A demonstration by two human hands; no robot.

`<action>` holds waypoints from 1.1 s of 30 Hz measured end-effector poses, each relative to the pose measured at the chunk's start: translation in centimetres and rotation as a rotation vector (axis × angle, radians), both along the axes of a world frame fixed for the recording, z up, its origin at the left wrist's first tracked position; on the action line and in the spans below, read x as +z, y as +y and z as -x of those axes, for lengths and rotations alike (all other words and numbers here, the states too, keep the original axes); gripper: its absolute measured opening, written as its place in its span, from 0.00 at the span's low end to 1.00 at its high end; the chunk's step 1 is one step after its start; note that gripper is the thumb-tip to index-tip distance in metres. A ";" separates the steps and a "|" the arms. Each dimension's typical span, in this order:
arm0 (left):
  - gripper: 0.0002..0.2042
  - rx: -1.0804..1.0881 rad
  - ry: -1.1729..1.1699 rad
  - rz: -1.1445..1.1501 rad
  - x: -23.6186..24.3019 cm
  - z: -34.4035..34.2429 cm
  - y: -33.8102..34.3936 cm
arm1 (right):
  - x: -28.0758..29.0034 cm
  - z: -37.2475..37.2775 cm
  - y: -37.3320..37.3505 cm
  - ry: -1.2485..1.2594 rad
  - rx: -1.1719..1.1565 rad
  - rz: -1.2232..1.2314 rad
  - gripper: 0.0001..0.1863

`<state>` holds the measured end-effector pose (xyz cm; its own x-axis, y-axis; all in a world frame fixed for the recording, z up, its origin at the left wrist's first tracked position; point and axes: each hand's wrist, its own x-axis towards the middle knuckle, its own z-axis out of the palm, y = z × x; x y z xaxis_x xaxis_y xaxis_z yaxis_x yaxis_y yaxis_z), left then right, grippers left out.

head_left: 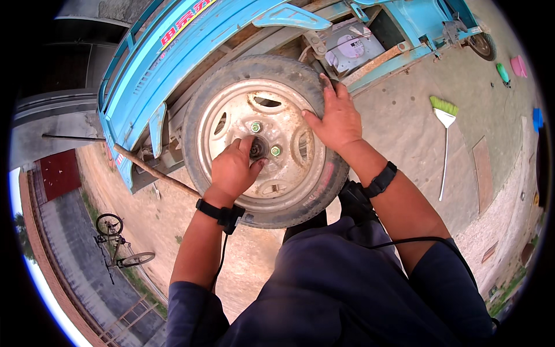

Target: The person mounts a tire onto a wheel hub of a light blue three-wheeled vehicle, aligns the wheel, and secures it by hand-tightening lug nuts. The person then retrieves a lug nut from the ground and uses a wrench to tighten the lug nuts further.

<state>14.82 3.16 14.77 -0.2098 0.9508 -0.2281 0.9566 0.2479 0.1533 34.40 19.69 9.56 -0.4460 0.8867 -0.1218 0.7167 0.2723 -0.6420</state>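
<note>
A wheel (283, 191) with a worn black tyre and a pale, rust-spotted steel rim stands against the side of a blue cargo tricycle (231, 34). Two greenish lug nuts show on the rim, an upper nut (255, 127) and a right-hand nut (276, 150). My left hand (231, 170) is at the hub, fingers curled and thumb bent beside the centre hole (258, 148); whatever lies under the fingers is hidden. My right hand (338, 118) rests spread on the tyre's upper right, its thumb over the rim edge. Both wrists wear black straps.
A wooden pole (156, 170) slants from the tricycle's underside to the tyre's left. Right of the wheel, a broom (445, 118) with green bristles lies on concrete near a flat board (483, 173). Farther off are a pink tub (518, 66) and, at left, a bicycle (118, 240).
</note>
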 end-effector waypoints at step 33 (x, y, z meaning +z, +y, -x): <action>0.20 0.029 0.027 0.043 0.0 0.4 -0.3 | -0.2 0.0 -0.1 0.024 0.003 -0.019 0.46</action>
<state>14.43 2.89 14.76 -0.2440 0.9335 -0.2629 0.9526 0.2815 0.1156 34.38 19.60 9.39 -0.4509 0.8876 -0.0943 0.7007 0.2865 -0.6534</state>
